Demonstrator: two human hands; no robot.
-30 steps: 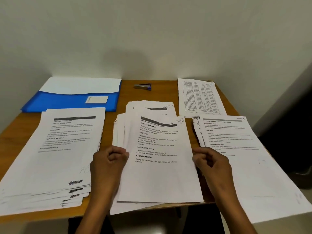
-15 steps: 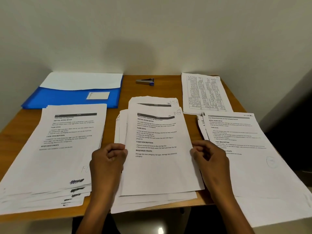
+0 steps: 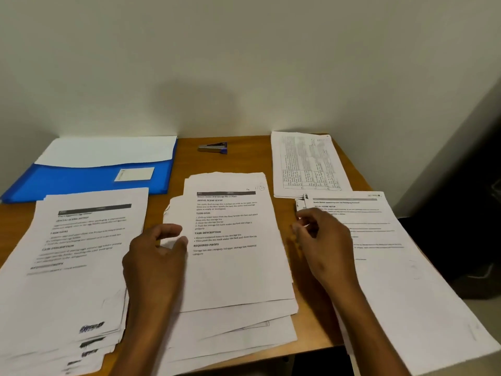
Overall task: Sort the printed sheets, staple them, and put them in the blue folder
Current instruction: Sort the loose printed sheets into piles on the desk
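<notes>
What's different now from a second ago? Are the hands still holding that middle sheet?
No. The top sheet was held up by both hands; it now lies flat on the middle stack. The left hand has opened, its thumb still on the sheet's left edge. The right hand has let go and moved right, over the right stack. The left stack, folder and stapler stayed put.
</notes>
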